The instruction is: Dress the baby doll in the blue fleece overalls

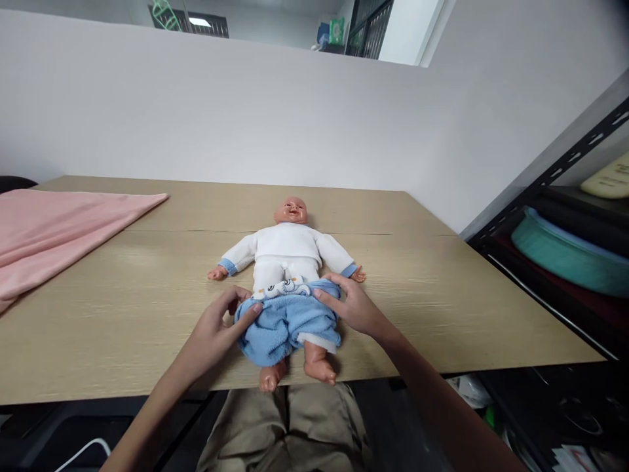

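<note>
A baby doll [288,242] lies on its back on the table, head away from me, feet at the near edge. It wears a white top with blue cuffs, and its body below the top is white. Blue fleece pants [287,321] are around its legs, with the waistband at the thighs and both feet sticking out. My left hand [223,321] pinches the waistband at the left side, thumb on the outside. My right hand [351,303] grips the same waistband at the right side. Between them a white patch with cartoon eyes shows on the folded band.
A pink cloth [63,229] is spread over the left end of the wooden table [417,282]. On the right stands a black metal shelf [550,164] with a teal item [570,255] on it. A white wall [246,111] rises behind the table.
</note>
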`<state>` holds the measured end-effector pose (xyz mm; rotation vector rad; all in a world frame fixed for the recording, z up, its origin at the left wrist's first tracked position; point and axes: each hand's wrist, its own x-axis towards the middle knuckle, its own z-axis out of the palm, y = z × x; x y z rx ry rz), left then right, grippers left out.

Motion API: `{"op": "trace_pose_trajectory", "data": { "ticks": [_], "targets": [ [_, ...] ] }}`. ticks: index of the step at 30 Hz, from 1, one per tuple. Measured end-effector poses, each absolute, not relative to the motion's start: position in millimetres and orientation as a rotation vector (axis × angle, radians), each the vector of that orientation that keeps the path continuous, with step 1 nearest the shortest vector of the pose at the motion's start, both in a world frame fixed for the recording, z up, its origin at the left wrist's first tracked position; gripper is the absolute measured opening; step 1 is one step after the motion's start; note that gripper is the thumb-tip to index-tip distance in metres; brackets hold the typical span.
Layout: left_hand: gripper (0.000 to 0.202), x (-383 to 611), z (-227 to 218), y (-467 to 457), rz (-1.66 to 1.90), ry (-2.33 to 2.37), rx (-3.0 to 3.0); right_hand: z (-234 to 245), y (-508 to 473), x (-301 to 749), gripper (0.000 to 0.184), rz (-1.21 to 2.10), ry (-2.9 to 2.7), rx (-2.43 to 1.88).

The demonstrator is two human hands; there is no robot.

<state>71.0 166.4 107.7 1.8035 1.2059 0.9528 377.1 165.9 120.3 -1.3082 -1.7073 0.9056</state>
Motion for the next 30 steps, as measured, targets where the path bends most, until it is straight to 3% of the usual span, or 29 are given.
{"op": "trace_pose_trajectory", "data": {
  "ticks": [5, 12, 19, 25, 30],
  "targets": [
    [0.023, 79.5, 110.4, 191.1, 1.078, 1.194, 1.905, 113.5, 186.4, 372.8, 0.034, 0.845, -1.639, -1.247],
    [0.056, 100.9, 115.4, 245.9, 0.922, 1.156, 1.532, 103.9, 232.3, 366.2, 0.036, 0.692, -1.519, -1.328],
    [0.048, 100.0, 129.6, 263.6, 0.934, 1.119, 1.748, 107.2, 248.3, 373.6, 0.033, 0.587, -1.506, -1.36],
    [0.061, 108.0, 119.5, 300.6, 0.796, 1.072, 1.516, 109.3, 276.1, 372.4, 0.034, 0.695, -1.459, -1.427],
    [0.042, 72.9, 119.0, 287.5, 0.611, 1.06, 1.7, 93.8, 246.3, 403.4, 0.041, 1.002, -1.47, -1.324]
  ]
}}
